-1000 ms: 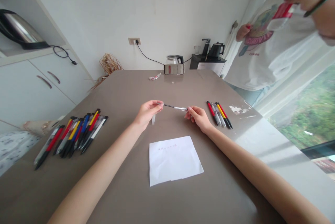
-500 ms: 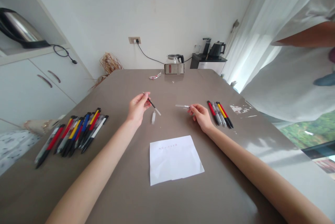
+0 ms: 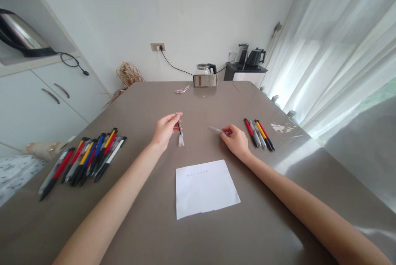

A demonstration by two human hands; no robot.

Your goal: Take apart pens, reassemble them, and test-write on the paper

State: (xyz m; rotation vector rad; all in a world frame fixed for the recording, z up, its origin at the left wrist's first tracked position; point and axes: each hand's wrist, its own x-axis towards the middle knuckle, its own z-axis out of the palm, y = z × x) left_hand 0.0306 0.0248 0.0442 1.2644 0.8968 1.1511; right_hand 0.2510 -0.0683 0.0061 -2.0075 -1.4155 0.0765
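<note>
A dark, thin pen refill (image 3: 178, 126) with a pale lower end is pinched in my left hand (image 3: 166, 129), pointing down at the table. Right under its tip lies a small translucent pen part (image 3: 181, 143); I cannot tell whether they touch. My right hand (image 3: 236, 138) has closed fingers around one end of a clear pen barrel (image 3: 214, 128), whose free end points left. A short row of pens (image 3: 259, 134), red, clear and yellow with black, lies just beyond my right hand. Between my forearms rests a white sheet of paper (image 3: 206, 190) with faint reddish writing.
A larger pile of coloured pens (image 3: 89, 157) lies at the left of the table (image 3: 154, 232). At the far edge a phone (image 3: 205, 80) leans before a glass pot (image 3: 202, 68), beside a small red-and-white item (image 3: 182, 89). White curtains (image 3: 328, 58) hang at the right.
My left hand has tilted the refill more upright and brought it over the small part. My right hand has dipped and turned slightly with the barrel. The person at the right has left the view.
</note>
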